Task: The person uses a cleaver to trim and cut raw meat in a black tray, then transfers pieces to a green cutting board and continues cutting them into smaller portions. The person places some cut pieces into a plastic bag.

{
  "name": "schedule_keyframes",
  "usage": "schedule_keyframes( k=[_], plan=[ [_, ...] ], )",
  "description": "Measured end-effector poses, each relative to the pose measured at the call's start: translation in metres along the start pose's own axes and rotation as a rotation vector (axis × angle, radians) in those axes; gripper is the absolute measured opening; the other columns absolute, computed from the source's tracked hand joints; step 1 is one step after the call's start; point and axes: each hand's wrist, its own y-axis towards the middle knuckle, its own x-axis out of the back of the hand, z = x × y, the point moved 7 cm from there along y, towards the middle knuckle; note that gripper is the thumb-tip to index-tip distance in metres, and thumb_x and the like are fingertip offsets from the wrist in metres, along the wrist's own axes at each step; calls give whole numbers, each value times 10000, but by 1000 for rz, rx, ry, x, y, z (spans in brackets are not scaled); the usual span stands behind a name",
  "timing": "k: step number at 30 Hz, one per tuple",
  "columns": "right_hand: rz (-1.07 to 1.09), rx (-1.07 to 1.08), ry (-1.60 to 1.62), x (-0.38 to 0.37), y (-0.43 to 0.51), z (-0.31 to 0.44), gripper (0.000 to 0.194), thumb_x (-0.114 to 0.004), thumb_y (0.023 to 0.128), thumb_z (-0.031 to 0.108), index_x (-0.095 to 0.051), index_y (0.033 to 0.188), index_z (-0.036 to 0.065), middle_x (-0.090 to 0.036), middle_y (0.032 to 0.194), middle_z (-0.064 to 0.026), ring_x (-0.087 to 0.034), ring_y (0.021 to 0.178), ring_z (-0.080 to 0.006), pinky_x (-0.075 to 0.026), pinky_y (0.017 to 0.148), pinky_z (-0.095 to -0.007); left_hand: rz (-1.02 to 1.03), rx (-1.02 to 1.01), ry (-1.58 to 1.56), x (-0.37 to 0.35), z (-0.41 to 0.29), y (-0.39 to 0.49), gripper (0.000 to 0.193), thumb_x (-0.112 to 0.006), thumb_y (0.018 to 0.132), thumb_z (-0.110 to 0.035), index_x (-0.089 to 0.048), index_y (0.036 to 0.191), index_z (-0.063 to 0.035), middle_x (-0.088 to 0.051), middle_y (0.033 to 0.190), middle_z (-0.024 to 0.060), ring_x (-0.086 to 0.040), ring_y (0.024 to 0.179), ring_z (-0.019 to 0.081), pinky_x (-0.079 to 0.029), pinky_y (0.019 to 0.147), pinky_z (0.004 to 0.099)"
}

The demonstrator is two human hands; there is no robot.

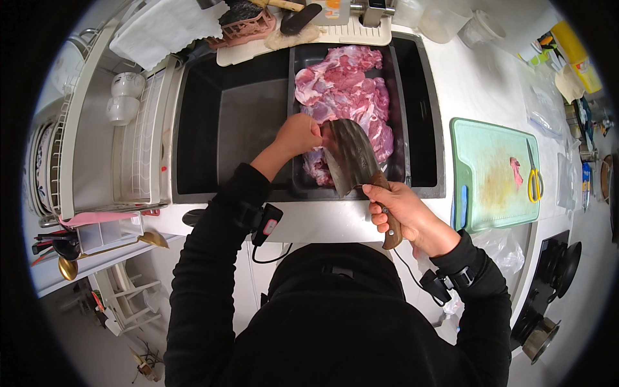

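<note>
In my right hand (pixel 399 210) is the wooden handle of a cleaver (pixel 352 152), its broad dark blade slanting up to the left. The blade hangs over a black rectangular basin (pixel 400 121) set in the sink, hiding part of the raw meat inside. Large pink pieces of raw meat (pixel 338 82) with white fat fill much of that basin. My left hand (pixel 300 135) is curled, thumb and fingertips together at the left side of the blade. Whether it touches the blade or pinches something is hidden.
A green cutting board (pixel 488 193) on the right counter bears a meat scrap (pixel 516 171) and yellow-handled scissors (pixel 535 179). The black sink (pixel 251 130) extends left of the basin. A dish rack (pixel 72 145) stands at left; the faucet (pixel 372 12) is behind.
</note>
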Motion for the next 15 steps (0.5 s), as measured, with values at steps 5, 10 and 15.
schedule_keyframes(
  k=[5, 10, 15],
  plan=[
    [-13, -19, -53, 4, 4, 0, 197, -592, 893, 179, -444, 816, 75, -426, 630, 0, -408, 464, -84, -326, 366, -237, -240, -115, 146, 0, -16, -21, 87, -658, 623, -86, -624, 665, -18, -600, 596, 118, -596, 526, 219, -454, 510, 326],
    [47, 4, -108, 7, 17, 18, 205, -592, 894, 153, -451, 789, 48, -427, 604, -4, -377, 438, -67, -277, 351, -210, -392, -40, 133, -7, -17, -36, 107, -671, 622, -96, -603, 658, -22, -598, 615, 145, -602, 579, 281, -464, 544, 358],
    [68, -20, -184, 11, 43, 30, 187, -588, 892, 148, -456, 809, 44, -433, 604, -1, -384, 440, -66, -285, 351, -216, -445, -109, 205, -12, -29, -42, 109, -670, 625, -91, -590, 656, -23, -589, 623, 141, -599, 584, 277, -466, 553, 355]
  ],
)
